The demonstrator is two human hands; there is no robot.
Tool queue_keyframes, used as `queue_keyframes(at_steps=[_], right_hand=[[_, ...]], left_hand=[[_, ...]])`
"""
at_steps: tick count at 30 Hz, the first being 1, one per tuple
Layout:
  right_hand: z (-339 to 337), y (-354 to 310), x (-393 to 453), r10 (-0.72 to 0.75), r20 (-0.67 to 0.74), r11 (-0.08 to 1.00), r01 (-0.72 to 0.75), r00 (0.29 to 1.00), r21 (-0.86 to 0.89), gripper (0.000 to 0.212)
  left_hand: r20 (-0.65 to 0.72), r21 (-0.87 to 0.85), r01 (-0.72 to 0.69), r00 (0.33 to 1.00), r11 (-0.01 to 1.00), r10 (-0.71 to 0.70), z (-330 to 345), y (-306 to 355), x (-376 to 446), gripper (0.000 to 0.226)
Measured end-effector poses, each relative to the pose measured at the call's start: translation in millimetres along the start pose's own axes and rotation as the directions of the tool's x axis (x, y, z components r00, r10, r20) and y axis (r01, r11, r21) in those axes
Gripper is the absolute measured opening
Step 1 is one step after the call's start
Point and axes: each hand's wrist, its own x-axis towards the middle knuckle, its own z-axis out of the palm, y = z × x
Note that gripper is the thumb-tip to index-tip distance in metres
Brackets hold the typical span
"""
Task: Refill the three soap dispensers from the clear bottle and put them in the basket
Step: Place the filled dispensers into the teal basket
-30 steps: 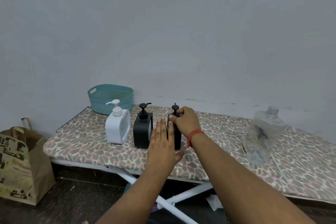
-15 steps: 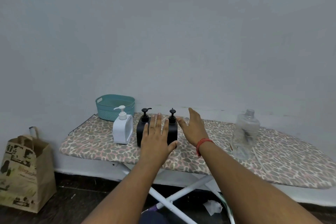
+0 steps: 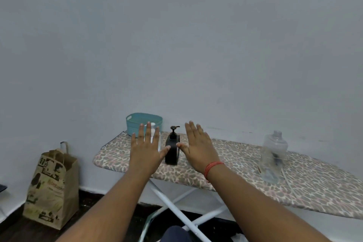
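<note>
A plain grey-white wall (image 3: pixel 176 45) backs an ironing board (image 3: pixel 245 173) with a leopard-print cover. A printed paper bag (image 3: pixel 52 186) stands on the dark floor to its left. Both hands are spread flat, holding nothing: the left hand (image 3: pixel 146 149) covers a white dispenser (image 3: pixel 152 129), the right hand (image 3: pixel 198 147) is beside the black soap dispenser (image 3: pixel 172 148), which is upright with its spout pointing right. The clear bottle (image 3: pixel 273 155) stands upright, well to the right. The teal basket (image 3: pixel 144 123) sits at the board's left end; its contents cannot be made out.

black dispenser (image 3: pixel 172 150) upright; clear bottle (image 3: pixel 273 156) upright (right end); teal basket (image 3: pixel 137 124) rear-left
</note>
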Motion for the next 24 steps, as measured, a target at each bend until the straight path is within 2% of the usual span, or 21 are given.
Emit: queue_keyframes(at_steps=[3, 5, 7, 9, 11, 12, 16, 20, 24], right_hand=[[23.0, -25.2, 7.8, -0.022, -0.013, 0.976, 0.024, 1.000, 0.217, 0.072], [41.0, -41.4, 13.9, 0.003, 0.005, 0.921, -0.005, 1.000, 0.390, 0.063], [62.2, -56.0, 22.4, 0.064, 0.042, 0.831, -0.077, 0.997, 0.551, 0.051], [84.4, -66.1, 32.7, 0.131, 0.082, 0.738, -0.152, 0.988, 0.657, 0.045], [106.4, -73.4, 45.3, 0.178, 0.134, 0.681, -0.221, 0.975, 0.698, 0.046], [115.6, -76.3, 51.4, 0.197, 0.165, 0.659, -0.255, 0.966, 0.708, 0.047], [141.4, -83.0, 72.3, 0.274, 0.250, 0.579, -0.367, 0.929, 0.728, 0.048], [161.4, -86.6, 87.9, 0.349, 0.270, 0.511, -0.423, 0.898, 0.748, 0.047], [176.5, -91.7, 90.6, 0.390, 0.236, 0.464, -0.411, 0.890, 0.785, 0.050]], left_hand=[[0.038, -0.008, 0.077, 0.996, 0.997, -0.076, 15.3, -23.7, -1.6, 0.098], [0.077, -0.058, 0.142, 0.988, 0.988, -0.137, 26.1, -35.2, 0.6, 0.092], [0.138, -0.187, 0.232, 0.968, 0.955, -0.208, 37.1, -46.0, 7.0, 0.085], [0.206, -0.416, 0.313, 0.947, 0.854, -0.247, 42.6, -52.7, 13.6, 0.080], [0.258, -0.634, 0.353, 0.935, 0.688, -0.242, 44.2, -56.1, 20.4, 0.072], [0.296, -0.691, 0.379, 0.925, 0.616, -0.237, 44.7, -57.1, 23.5, 0.066], [0.420, -0.787, 0.468, 0.884, 0.402, -0.205, 54.4, -61.6, 37.7, 0.057], [0.456, -0.840, 0.481, 0.876, 0.251, -0.155, 66.2, -60.6, 47.7, 0.034], [0.456, -0.851, 0.478, 0.878, 0.218, -0.146, 79.0, -58.7, 51.3, 0.036]])
